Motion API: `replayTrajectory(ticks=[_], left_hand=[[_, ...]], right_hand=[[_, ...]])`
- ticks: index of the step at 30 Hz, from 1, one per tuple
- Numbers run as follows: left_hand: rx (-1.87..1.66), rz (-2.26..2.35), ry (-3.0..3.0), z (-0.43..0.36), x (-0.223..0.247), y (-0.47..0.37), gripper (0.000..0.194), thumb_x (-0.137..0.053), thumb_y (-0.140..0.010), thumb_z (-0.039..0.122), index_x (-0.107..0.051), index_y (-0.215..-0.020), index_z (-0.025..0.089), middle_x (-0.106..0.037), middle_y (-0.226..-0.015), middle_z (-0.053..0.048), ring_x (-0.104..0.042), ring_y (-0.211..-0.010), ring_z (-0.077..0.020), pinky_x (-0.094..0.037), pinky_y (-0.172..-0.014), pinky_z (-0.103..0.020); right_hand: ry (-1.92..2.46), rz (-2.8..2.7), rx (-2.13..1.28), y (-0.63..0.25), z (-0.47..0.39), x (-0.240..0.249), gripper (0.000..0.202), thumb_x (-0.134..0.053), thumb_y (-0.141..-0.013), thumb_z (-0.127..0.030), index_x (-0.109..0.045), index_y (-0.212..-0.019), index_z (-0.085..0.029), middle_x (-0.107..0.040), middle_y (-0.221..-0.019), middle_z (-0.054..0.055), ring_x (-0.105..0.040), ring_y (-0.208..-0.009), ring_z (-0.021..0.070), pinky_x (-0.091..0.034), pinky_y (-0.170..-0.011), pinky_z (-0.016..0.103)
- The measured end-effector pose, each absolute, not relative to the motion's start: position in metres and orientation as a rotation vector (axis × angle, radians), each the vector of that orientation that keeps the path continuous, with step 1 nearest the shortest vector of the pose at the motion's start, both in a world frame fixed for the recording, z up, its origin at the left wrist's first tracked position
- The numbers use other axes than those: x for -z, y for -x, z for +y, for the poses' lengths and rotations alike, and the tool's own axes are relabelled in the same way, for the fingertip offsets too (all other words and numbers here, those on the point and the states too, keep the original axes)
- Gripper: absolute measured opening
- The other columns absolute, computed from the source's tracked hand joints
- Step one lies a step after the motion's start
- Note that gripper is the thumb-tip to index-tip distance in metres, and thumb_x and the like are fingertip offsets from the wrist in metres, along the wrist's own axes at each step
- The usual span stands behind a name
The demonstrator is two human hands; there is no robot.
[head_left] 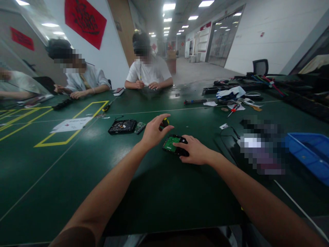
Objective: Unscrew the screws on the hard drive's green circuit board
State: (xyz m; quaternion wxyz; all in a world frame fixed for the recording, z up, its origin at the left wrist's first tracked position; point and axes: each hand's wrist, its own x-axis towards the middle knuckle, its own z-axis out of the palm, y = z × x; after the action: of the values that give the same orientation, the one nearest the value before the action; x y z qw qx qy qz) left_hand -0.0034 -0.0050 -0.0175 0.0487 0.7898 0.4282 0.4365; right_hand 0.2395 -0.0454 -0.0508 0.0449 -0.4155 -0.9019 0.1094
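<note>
A black drive with a green circuit board (172,143) lies on the green table in front of me. My right hand (193,150) grips its right side, thumb and fingers over the edge. Just above the drive's left part, my left hand (156,132) holds a small yellow and black tool handle (166,122) between thumb and fingers; the rest of the tool is hidden or too small to make out. Left of my left hand sit an opened black drive casing (122,126) and a loose circuit board (139,128).
A blue tray (309,154) stands at the right, beside a partly blurred device with a cable. Behind are a red screwdriver (233,109), gloves (230,92) and a black tube (195,101). Paper (72,125) lies at left. Several people sit across the table (144,192).
</note>
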Motion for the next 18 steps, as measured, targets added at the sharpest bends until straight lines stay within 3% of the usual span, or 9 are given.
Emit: replayTrajectory(ticks=[7, 18], left_hand=[[-1.234, 1.072, -2.413, -0.011, 0.015, 0.002, 0.061, -0.060, -0.097, 0.021, -0.040, -0.155, 0.026, -0.070, -0.126, -0.007, -0.070, -0.106, -0.0177, -0.062, -0.082, -0.028], [-1.281, 1.272, -2.489, -0.001, 0.019, 0.010, 0.051, -0.072, -0.094, 0.028, -0.055, -0.142, 0.026, -0.070, -0.119, -0.008, -0.070, -0.094, -0.0194, -0.062, -0.080, -0.033]], right_hand=[[1.267, -2.747, -0.306, -0.239, -0.046, 0.053, 0.075, -0.069, -0.086, -0.055, -0.048, -0.155, -0.036, -0.036, -0.157, 0.014, -0.039, -0.140, 0.0434, -0.034, -0.112, 0.062], [1.261, -2.759, -0.322, -0.240, -0.044, 0.053, 0.075, -0.067, -0.087, -0.056, -0.045, -0.156, -0.037, -0.035, -0.157, 0.015, -0.038, -0.140, 0.0433, -0.033, -0.112, 0.062]])
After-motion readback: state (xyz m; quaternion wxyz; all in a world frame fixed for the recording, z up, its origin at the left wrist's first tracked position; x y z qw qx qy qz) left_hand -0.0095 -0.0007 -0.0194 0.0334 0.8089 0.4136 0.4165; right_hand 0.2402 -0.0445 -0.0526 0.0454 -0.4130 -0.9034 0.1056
